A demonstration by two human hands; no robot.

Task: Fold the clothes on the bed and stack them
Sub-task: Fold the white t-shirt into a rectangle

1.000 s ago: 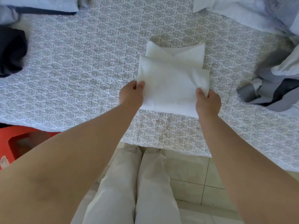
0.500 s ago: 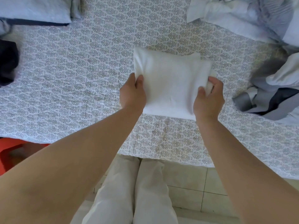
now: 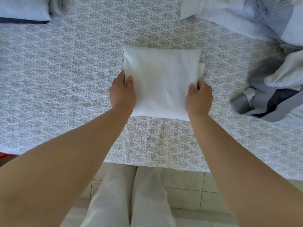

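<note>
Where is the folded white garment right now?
In the head view, the folded white garment lies mid-frame on the patterned bedspread, gripped between the left hand and right hand.

Bright, soft daylight, no hard-edged shadows. White folded cloth near blown out, folds barely read. Faint shadow under its near edge on the patterned bedspread. Darker soft shadow pools beside the grey clothes heap at right. No glare spots. Wide-angle lens: bed edge bows, forearms swell toward lower corners. Centre sharp; bedspread pattern smears toward left edge and top corners, pale bedding top right soft. Slight cool blue cast overall.
</note>
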